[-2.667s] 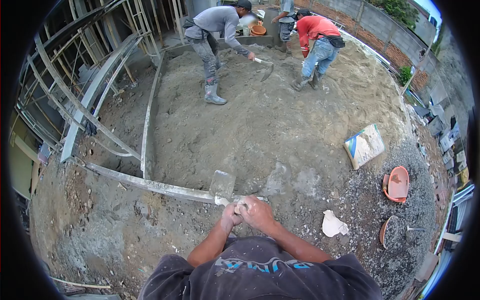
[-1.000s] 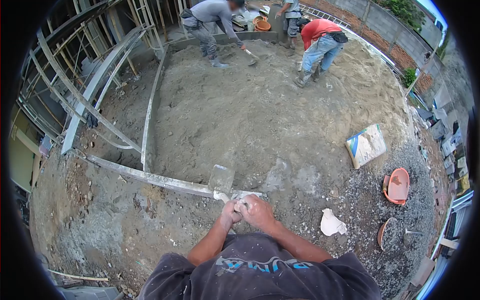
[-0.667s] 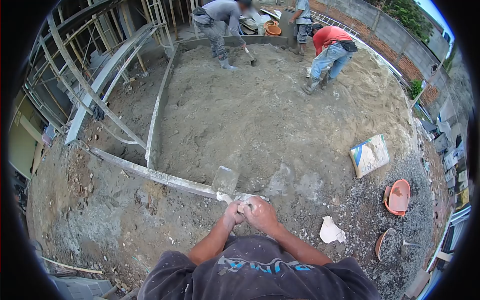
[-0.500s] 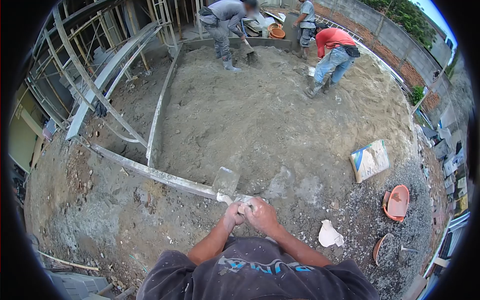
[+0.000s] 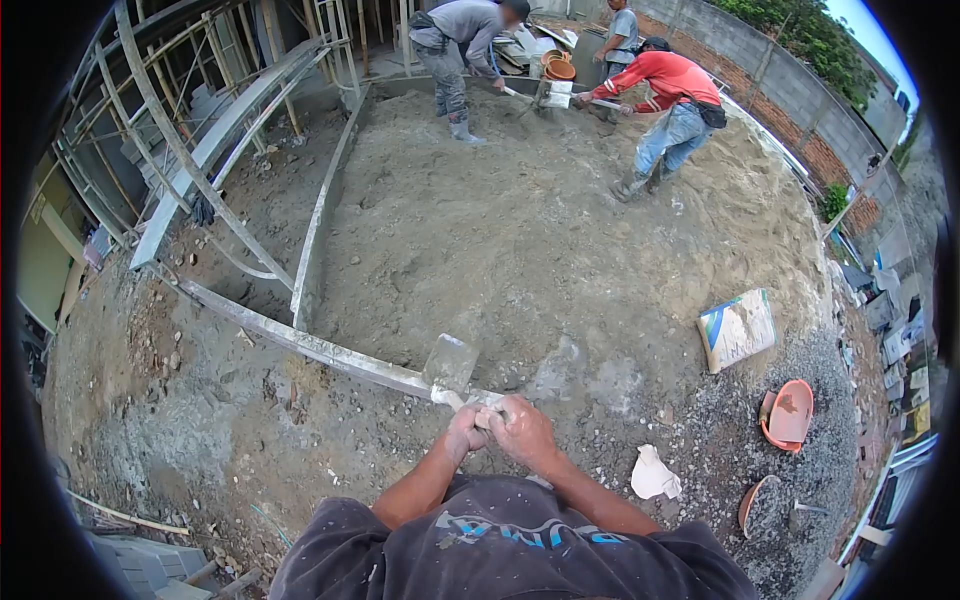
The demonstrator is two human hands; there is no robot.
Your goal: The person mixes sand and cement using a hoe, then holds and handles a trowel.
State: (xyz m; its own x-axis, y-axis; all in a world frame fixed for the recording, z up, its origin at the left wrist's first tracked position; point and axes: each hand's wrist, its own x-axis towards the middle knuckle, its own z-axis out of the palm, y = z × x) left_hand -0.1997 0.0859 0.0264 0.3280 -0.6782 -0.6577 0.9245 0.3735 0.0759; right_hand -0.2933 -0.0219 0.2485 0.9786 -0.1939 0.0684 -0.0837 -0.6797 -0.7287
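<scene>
My left hand point(image 5: 465, 431) and my right hand point(image 5: 522, 428) are close together in front of my chest, both closed around the handle of a shovel point(image 5: 452, 362). Its flat, squarish grey blade points away from me, beside the pale border beam point(image 5: 340, 356). White dust coats my fingers and the base of the blade. Beyond the beam spreads a wide bed of grey-brown sandy material point(image 5: 450, 230).
Several people work at the far side, including a person in red point(image 5: 678, 85) and a person in grey point(image 5: 455, 55), both with long-handled tools. A printed sack point(image 5: 737, 330), an orange bucket point(image 5: 790, 415) and torn paper point(image 5: 655, 475) lie to my right. Scaffolding point(image 5: 215, 140) stands left.
The person in red has straightened somewhat and swung a shovel out leftward toward the person in grey, whose tool has lifted. My hands and shovel have hardly moved.
</scene>
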